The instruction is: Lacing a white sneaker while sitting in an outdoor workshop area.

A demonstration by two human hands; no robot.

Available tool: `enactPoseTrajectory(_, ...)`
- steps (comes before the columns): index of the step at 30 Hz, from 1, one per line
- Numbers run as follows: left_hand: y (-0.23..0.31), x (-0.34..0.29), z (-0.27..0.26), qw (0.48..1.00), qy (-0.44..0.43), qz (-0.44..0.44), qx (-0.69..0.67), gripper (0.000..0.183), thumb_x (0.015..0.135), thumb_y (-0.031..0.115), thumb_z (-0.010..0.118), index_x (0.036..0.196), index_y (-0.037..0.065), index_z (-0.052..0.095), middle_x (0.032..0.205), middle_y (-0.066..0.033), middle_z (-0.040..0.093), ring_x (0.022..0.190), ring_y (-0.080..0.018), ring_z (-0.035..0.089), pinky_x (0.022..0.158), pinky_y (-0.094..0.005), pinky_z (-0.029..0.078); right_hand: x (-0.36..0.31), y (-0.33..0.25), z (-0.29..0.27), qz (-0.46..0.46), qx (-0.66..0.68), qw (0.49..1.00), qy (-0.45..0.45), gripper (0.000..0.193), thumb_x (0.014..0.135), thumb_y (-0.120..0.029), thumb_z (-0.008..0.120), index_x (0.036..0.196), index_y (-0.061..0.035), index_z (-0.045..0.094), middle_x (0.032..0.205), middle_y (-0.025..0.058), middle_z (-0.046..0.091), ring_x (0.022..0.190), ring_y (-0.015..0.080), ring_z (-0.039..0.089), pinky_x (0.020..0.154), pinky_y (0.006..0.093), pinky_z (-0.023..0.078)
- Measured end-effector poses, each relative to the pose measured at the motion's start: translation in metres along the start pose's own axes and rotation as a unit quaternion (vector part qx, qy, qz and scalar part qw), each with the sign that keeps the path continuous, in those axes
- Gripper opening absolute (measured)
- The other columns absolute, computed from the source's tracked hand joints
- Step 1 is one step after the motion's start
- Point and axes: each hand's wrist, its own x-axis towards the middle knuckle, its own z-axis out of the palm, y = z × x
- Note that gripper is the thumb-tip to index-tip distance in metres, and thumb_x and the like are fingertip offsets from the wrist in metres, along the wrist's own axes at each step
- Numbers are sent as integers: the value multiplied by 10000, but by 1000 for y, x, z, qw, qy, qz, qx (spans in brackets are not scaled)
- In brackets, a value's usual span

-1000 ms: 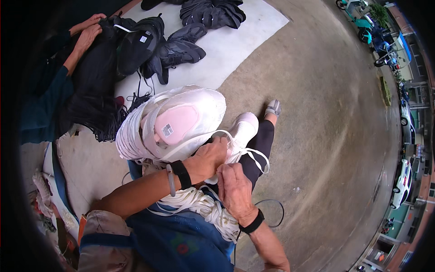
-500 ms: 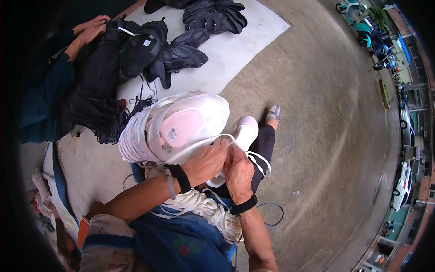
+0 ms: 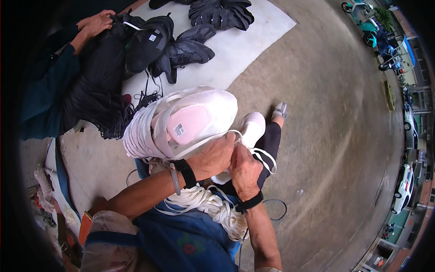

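Note:
A white-and-pink shoe upper point(image 3: 253, 128) sits over my lap, its toe pointing away from me. My left hand point(image 3: 218, 155) bends over it from the left, fingers pinched at the lacing area. Against it, my right hand point(image 3: 245, 173) is closed too, knuckles up. A flat white shoelace point(image 3: 267, 156) passes between the hands, arching over the left one and looping out right of the right one. The fingertips and exact grip points are hidden. Close to my left forearm stands a nested stack of white-and-pink shoe uppers point(image 3: 188, 121). White laces point(image 3: 210, 206) lie bundled on my blue apron point(image 3: 181, 240).
At the upper left, another person's hands point(image 3: 97, 23) handle black shoe uppers point(image 3: 150, 44). More black uppers point(image 3: 219, 14) rest on a white tabletop point(image 3: 253, 41). Black laces point(image 3: 106, 120) hang down beside it. Parked vehicles point(image 3: 402, 188) line the far right of the concrete floor point(image 3: 331, 136).
The whole view has shifted slightly, with the scene a little further right. My hands stay together at the shoe upper; the right wrist has turned slightly.

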Motion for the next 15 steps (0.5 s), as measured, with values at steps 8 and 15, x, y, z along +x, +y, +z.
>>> enactPoseTrajectory(8, 4, -2, 2, 998, 7, 47, 52, 255, 861, 61, 556, 1018, -60, 394, 780, -247, 572, 739, -387, 635, 608, -441, 495, -60, 24, -85, 157, 414, 886, -139, 62, 882, -17, 583, 867, 10, 636, 689, 52, 621, 594, 130, 566, 598, 253, 467)
enactPoseTrajectory(15, 14, -6, 2, 997, -26, 10, 76, 198, 874, 56, 532, 1012, -47, 436, 865, -229, 570, 741, -374, 619, 640, -436, 492, -90, 13, -139, 106, 387, 902, -160, 82, 867, -54, 631, 821, 12, 648, 719, 98, 655, 602, 163, 622, 553, 282, 487)
